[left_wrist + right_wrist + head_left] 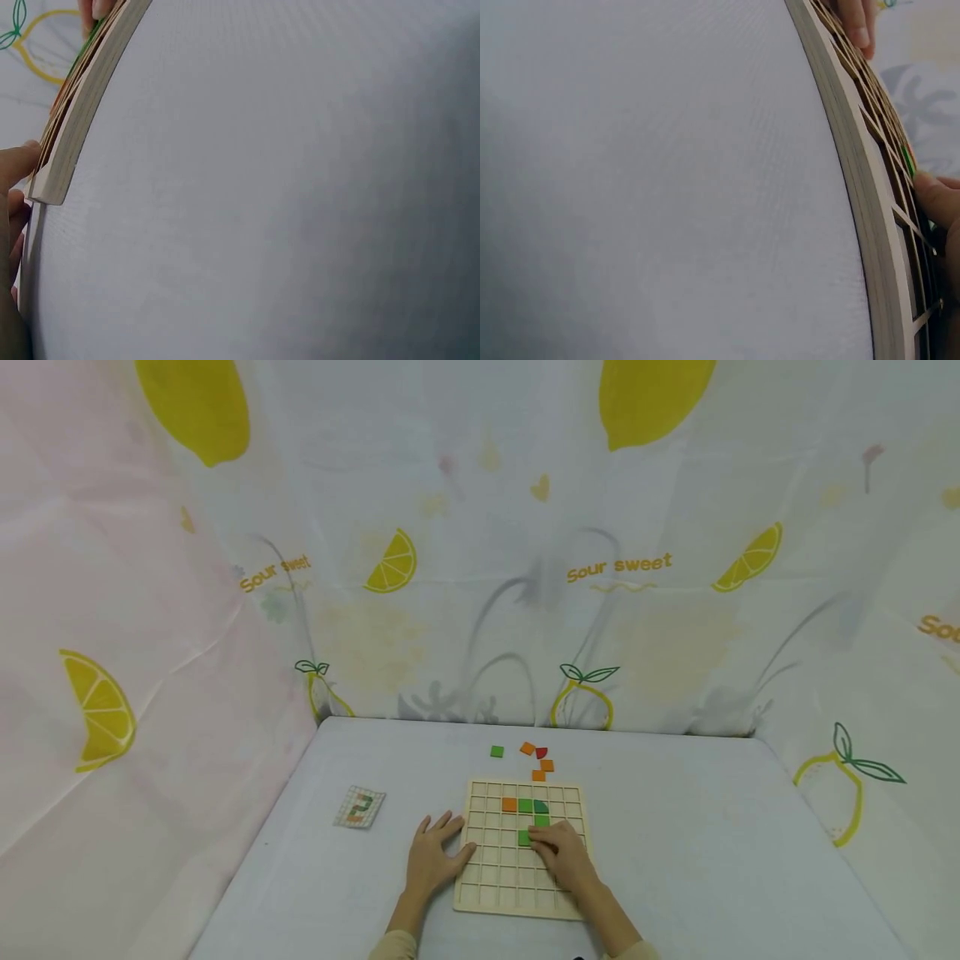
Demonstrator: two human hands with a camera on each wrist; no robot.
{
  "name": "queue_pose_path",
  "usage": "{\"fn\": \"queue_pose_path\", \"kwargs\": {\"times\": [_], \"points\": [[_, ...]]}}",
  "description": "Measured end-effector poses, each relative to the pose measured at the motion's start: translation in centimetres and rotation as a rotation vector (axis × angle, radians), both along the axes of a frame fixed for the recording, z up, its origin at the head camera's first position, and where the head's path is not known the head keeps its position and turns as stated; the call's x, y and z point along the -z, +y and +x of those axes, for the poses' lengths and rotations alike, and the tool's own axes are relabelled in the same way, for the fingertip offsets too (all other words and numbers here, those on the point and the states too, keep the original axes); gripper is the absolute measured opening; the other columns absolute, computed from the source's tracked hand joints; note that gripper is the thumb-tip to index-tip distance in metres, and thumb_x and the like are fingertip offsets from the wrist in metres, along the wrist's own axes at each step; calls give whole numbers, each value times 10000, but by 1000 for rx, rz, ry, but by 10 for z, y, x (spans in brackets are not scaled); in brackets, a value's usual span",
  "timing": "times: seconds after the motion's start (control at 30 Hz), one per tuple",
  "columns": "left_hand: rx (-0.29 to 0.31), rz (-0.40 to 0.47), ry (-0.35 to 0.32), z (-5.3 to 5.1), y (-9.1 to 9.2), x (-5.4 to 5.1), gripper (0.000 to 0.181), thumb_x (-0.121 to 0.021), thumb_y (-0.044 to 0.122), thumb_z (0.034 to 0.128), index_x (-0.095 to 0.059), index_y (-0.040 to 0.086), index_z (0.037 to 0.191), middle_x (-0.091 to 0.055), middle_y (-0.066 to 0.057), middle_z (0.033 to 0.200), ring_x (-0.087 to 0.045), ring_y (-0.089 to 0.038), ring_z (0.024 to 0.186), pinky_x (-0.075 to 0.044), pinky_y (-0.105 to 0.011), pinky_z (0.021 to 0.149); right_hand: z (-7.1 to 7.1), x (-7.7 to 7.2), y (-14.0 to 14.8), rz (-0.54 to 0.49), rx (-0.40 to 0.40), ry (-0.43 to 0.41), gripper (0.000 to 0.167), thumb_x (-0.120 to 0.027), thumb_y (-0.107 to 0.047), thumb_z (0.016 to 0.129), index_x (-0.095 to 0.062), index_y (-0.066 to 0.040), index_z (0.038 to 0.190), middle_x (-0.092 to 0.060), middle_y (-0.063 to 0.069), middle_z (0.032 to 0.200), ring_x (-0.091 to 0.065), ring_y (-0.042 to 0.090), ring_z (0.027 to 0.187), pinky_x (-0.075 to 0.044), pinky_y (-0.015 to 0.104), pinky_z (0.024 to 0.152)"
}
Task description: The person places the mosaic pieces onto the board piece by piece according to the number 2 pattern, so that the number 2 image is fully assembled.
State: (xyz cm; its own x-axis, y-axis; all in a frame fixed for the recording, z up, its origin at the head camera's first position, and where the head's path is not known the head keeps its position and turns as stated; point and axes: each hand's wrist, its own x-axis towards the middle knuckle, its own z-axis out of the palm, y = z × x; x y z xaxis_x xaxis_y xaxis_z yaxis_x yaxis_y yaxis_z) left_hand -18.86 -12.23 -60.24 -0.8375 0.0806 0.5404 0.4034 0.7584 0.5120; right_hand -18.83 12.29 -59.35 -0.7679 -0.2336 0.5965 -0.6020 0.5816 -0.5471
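Note:
A wooden grid board [487, 875] lies on the table. In its cells are an orange square [509, 805], a green square [525, 806], a dark green quarter-round piece [542, 807] and another green square [542, 820]. My right hand [568, 858] pinches a green square [523, 838] at its right edge, in a cell lower down. My left hand [432, 860], fingers spread, rests at the board's left edge with the thumb on its rim. The left wrist view shows the board's side [90, 97] by the left fingers; the right thumb [934, 196] is near green in the right wrist view.
Behind the board lie a loose green square [497, 752], several orange squares [528, 748] and a red quarter-round piece [542, 752]. A small card [360, 807] with a gridded coloured pattern lies on the left of the white table [697, 843]. Printed cloth hangs around the table.

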Motion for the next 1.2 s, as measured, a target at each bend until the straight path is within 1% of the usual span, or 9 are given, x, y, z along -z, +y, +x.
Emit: {"fn": "queue_pose_path", "kwargs": {"times": [0.17,0.37,0.5,0.57,0.8,0.97,1.03,1.13,1.2], "points": [[-5,-4,-22,0,-1,-1,430,-764,298,693,-715,37,1031,-710,-99,1031,-642,-307,1036,-380,-534,1019,-2,1,1,-57,10,22,184,-798,-11,644,-739,-37,817,-722,16,849,-592,139,731,-515,210,634],[-3,-7,-13,1,0,0,425,-761,297,693,-716,40,1029,-712,-93,1027,-643,-307,1033,-382,-536,1016,0,3,1,-143,59,61,206,-830,3,584,-699,-42,737,-703,32,770,-628,157,691,-523,168,643],[-1,0,-7,0,0,1,422,-761,295,696,-716,43,1032,-712,-88,1026,-643,-300,1038,-380,-535,1021,1,3,1,-164,84,47,208,-832,-1,580,-688,-48,723,-698,32,758,-631,167,683,-527,181,637],[0,-3,2,0,0,2,420,-763,288,693,-717,40,1028,-714,-89,1020,-645,-302,1031,-384,-539,1015,1,3,0,-150,87,34,201,-829,-10,593,-696,-55,736,-698,17,763,-624,162,691,-525,201,637],[-7,-16,13,-2,-1,3,418,-764,281,692,-715,31,1024,-714,-98,1017,-648,-310,1017,-394,-537,999,-1,0,-3,-58,38,-25,193,-804,-20,645,-729,-58,818,-716,-3,816,-599,145,740,-508,266,659],[-6,-16,18,-1,-1,2,418,-765,274,693,-714,20,1022,-713,-109,1014,-650,-318,1013,-397,-548,995,-5,-2,-8,11,9,-27,189,-791,-44,669,-737,-63,849,-731,12,863,-626,158,777,-482,306,705],[-4,-15,14,-1,-1,2,422,-762,280,695,-713,19,1022,-712,-109,1014,-650,-318,1013,-397,-550,995,-6,-2,-11,31,-1,-23,182,-788,-60,681,-737,-64,856,-732,16,872,-639,158,786,-476,304,714],[2,-9,10,-1,-1,1,426,-762,284,693,-713,20,1024,-712,-109,1015,-648,-321,1015,-394,-552,998,-7,-2,-15,50,6,-15,174,-791,-94,690,-738,-74,854,-733,9,868,-639,152,779,-472,290,695],[4,-9,11,-1,-1,1,428,-763,287,695,-712,21,1026,-712,-109,1016,-647,-321,1016,-392,-550,1000,-6,-2,-17,53,26,-15,169,-795,-127,696,-739,-83,849,-732,-1,863,-614,147,762,-472,275,671]]}}
